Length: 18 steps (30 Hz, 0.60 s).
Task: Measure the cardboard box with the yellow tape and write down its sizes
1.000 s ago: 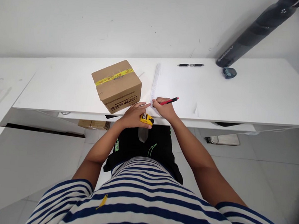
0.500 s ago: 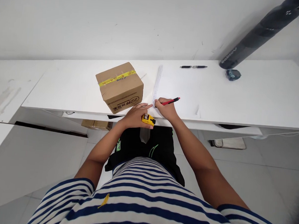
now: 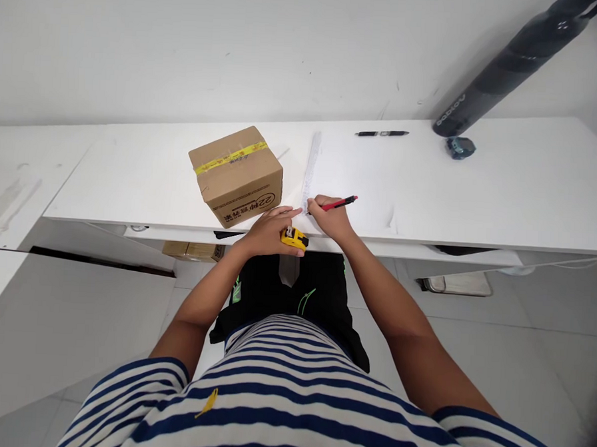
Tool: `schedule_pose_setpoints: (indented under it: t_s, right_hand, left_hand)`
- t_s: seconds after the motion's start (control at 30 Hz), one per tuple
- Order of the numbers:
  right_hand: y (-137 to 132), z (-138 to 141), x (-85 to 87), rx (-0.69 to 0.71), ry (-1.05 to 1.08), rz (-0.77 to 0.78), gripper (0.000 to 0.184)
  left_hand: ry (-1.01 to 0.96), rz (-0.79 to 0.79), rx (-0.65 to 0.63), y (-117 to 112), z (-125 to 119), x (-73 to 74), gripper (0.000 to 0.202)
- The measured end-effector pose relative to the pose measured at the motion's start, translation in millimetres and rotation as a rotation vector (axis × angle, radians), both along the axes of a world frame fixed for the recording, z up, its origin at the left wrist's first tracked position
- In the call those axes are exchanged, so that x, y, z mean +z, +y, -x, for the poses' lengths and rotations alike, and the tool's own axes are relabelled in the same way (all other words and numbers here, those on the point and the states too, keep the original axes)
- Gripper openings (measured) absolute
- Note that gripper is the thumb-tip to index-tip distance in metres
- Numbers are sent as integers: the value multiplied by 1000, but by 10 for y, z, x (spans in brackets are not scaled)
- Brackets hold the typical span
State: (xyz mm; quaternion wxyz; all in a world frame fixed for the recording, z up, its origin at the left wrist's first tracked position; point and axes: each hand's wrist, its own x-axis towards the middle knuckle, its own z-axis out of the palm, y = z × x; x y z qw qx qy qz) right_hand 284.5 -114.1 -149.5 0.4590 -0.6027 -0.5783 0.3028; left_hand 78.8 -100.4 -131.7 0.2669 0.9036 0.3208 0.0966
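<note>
My left hand [image 3: 266, 233] is closed around a yellow tape measure [image 3: 294, 237] at the desk's front edge, with its fingertips resting on the white paper. A red and black pen [image 3: 338, 204] is pinched in my right hand [image 3: 333, 220], its tip down by the lower end of a narrow strip of paper [image 3: 311, 164] covered with small marks. Just beyond my left fingers sits a closed cardboard box [image 3: 237, 177] with yellow tape across its top. The pen tip is mostly hidden by my fingers.
On the white desk [image 3: 520, 188] a black pen [image 3: 382, 133] lies near the wall. A small dark blue object [image 3: 460, 148] is beside a tall black cylinder [image 3: 496, 77] leaning on the wall. Under the desk is another cardboard box [image 3: 191, 250].
The whole view has shifted slightly, so the desk items sit a little further left. Both hands keep their grips and hold nearly the same place.
</note>
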Motion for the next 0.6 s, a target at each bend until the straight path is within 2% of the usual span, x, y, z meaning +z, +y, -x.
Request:
schedule_pose_setpoints:
  t_s: [0.27, 0.6]
  right_hand:
    - [-7, 3, -16, -48, -2, -22, 42]
    - [-10, -17, -56, -28, 1, -7, 45]
  left_hand:
    - [-15, 13, 7, -17, -3, -3, 56]
    - [-12, 22, 8, 4, 5, -36, 52]
